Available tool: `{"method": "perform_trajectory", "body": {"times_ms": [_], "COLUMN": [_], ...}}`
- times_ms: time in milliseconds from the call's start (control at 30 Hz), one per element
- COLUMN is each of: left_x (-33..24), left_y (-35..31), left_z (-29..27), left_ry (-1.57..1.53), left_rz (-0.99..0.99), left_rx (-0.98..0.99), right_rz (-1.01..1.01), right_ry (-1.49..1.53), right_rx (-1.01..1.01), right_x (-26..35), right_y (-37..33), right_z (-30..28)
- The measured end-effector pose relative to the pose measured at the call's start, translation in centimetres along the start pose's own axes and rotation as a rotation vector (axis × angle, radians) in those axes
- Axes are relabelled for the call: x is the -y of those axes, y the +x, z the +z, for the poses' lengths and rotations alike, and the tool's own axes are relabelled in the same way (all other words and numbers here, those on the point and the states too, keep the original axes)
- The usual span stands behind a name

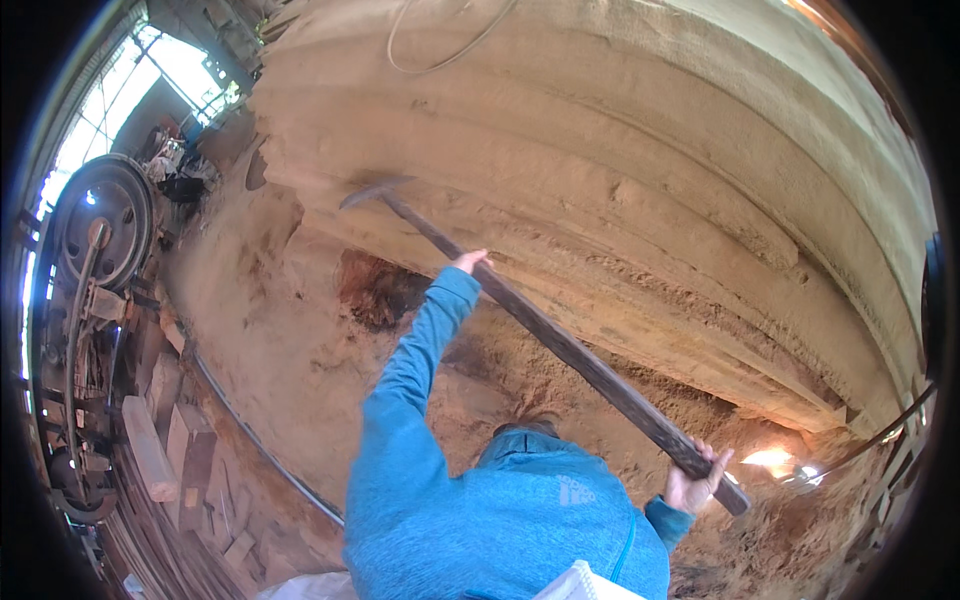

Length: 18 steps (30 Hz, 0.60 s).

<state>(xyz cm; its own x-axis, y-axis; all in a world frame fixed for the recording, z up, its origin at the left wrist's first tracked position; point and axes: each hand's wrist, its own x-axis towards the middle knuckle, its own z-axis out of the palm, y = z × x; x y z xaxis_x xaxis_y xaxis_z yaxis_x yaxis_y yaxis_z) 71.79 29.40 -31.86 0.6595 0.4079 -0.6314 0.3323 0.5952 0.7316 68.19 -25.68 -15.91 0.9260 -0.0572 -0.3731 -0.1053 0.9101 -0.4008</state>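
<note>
A long-handled tool slants across the middle, from lower right to upper left. Its handle is dark, worn wood. The narrow curved head is slightly blurred, so I cannot tell whether it is a hoe or a pick; it lies against the dusty, layered timber-like mass. My left hand is wrapped round the handle at its upper part, arm stretched forward. Near the butt end, my right hand grips the same handle. Both arms wear blue sleeves. Below the mass's lower edge lies brown, sawdust-like loose material.
A large spoked machine wheel stands at the far left. Wood offcuts are piled at the lower left, beside a thin dark pipe or cable. A dark hollow opens under the mass. A thin cord loop hangs above.
</note>
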Motion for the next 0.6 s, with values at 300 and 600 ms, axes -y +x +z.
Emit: {"method": "perform_trajectory", "body": {"times_ms": [300,600], "left_x": [8.0,22.5], "left_y": [-6.5,-22.9], "left_z": [13.5,32.3], "left_ry": [-0.578,-0.692], "left_rz": [0.046,-0.409], "left_rx": [0.009,0.205], "right_rz": [-0.606,-1.008], "right_ry": [-0.217,-0.353], "right_rx": [-0.148,0.396], "right_x": [18.9,35.6], "right_y": [-4.0,-16.5], "right_z": [-5.7,-9.8]}}
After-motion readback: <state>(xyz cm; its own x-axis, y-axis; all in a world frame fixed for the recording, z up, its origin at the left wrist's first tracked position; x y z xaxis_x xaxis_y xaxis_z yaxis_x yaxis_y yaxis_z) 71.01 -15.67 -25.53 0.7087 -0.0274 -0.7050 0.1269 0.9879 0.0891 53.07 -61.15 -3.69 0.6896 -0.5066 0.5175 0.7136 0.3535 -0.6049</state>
